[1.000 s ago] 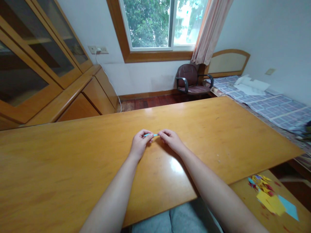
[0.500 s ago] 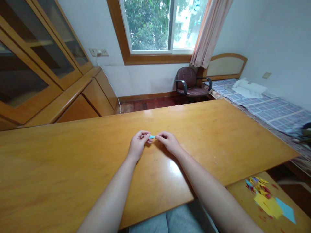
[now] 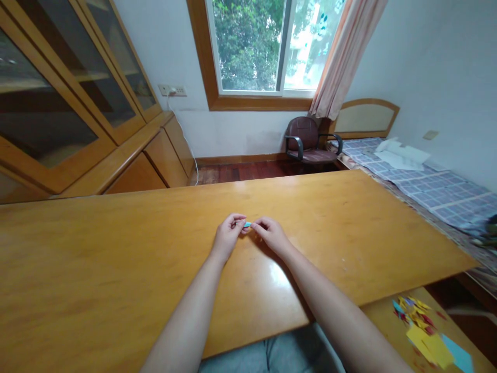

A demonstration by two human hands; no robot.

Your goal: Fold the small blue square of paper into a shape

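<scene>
A small piece of folded light-blue paper (image 3: 247, 224) is pinched between my two hands, just above the middle of the wooden table (image 3: 135, 259). My left hand (image 3: 230, 231) grips its left part between thumb and fingers. At its right end, my right hand (image 3: 269, 231) pinches the tip with thumb and forefinger. Fingers cover most of the paper, so its full shape is hidden.
At the lower right, a lower surface (image 3: 382, 316) bears a heap of small folded coloured papers (image 3: 415, 313), yellow sheets (image 3: 430, 346) and blue sheets (image 3: 458, 353). Beyond the table stand a maroon armchair (image 3: 305, 137), a bed (image 3: 427, 181) and a glass-doored cabinet (image 3: 116, 145).
The view has shifted slightly, so the room sits lower and farther right. My hands have come a little closer together, and less of the blue paper shows between them.
</scene>
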